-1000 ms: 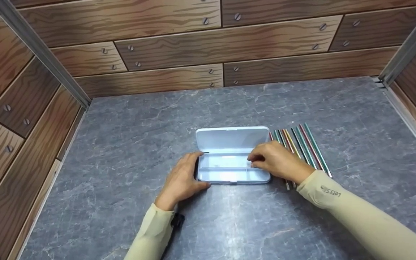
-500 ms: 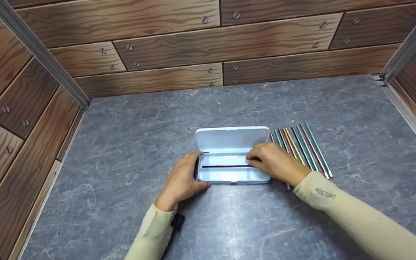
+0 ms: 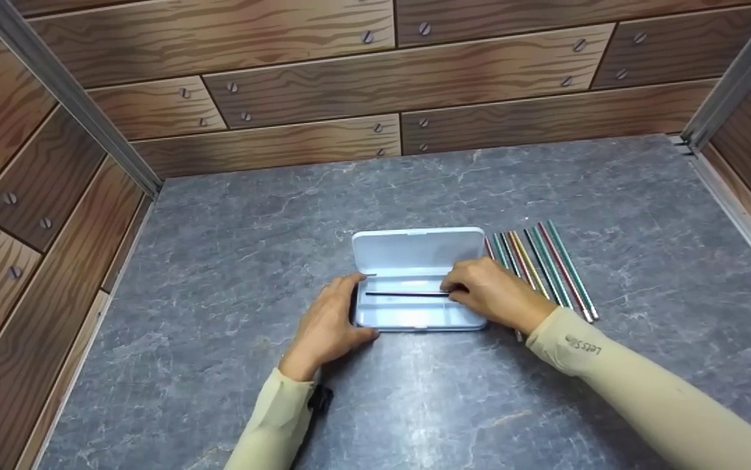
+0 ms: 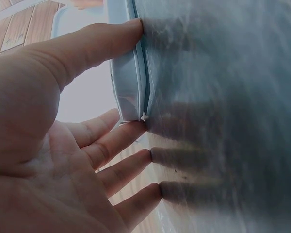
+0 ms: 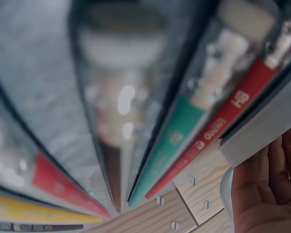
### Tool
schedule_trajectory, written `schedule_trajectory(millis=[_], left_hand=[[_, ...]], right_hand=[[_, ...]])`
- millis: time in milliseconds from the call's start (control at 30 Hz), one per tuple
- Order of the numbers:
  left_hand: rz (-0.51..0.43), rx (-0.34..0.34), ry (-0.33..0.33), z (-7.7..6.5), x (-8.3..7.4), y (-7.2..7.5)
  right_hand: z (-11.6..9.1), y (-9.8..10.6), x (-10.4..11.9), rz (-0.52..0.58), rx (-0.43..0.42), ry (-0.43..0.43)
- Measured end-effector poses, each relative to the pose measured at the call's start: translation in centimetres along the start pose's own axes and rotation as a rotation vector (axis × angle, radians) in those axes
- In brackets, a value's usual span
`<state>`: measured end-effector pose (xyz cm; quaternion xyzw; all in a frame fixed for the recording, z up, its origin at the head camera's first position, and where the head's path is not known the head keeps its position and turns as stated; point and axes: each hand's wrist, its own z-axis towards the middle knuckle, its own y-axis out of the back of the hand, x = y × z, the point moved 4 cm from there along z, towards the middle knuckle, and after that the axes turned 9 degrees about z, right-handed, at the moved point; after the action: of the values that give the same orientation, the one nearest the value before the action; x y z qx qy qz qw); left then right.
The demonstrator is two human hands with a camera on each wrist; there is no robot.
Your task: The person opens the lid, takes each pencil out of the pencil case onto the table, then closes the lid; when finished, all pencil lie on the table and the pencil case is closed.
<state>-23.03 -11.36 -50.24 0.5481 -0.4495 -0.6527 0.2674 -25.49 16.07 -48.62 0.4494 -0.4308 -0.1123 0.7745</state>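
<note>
Counter (image 3: 231,274): grey marbled surface, walled on three sides by wood-print panels (image 3: 414,78).

Pencil case (image 3: 414,251): pale blue tin, lid standing open at the far side, tray resting flat near the middle of the counter.

Loose pencils (image 3: 548,261): a row of red, green and yellow ones lying side by side on the counter, just to the right of the case. The right wrist view shows them close and blurred, one marked HB.

Your left hand (image 3: 329,323): spread, thumb and fingertips braced against the left end of the case, steadying it.

Your right hand (image 3: 496,294): fingers curled at the right end of the tray, pinching the end of a dark pencil (image 3: 404,294) that lies lengthwise inside the tray.

Judgement: you are seating a pencil in the case. The next move calls for letting it go flat, then reaching right to the row while the left hand holds the case.
</note>
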Motion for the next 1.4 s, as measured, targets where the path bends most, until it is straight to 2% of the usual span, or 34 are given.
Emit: schedule_trajectory(millis=[167,467,567,800,1000,1133,1400], left_hand=[[-0.005,0.001,-0.004,0.0,0.0,0.0],[-0.003,-0.003,-0.016,0.0,-0.1,0.0],[-0.003,0.003,-0.016,-0.1,-0.1,-0.1],[-0.001,0.008,-0.010,-0.1,-0.1,0.0],[-0.004,0.013,-0.007,-0.1,-0.2,0.0],[-0.006,0.018,-0.002,-0.1,-0.2,0.0],[0.000,0.016,0.003,0.0,-0.1,0.0]], right_hand=[[0.0,-0.1,-0.4,0.042,-0.010,-0.040],[-0.5,0.8,-0.9,0.230,-0.059,-0.216],[-0.9,1.3,-0.8,0.265,-0.079,-0.247],[-2.5,3.3,-1.0,0.421,-0.168,-0.291],[-4.4,5.6,-2.4,0.552,-0.263,-0.382],[-6.0,6.9,-3.5,0.562,-0.323,-0.424],[-9.3,9.0,-6.0,0.488,-0.461,-0.511]])
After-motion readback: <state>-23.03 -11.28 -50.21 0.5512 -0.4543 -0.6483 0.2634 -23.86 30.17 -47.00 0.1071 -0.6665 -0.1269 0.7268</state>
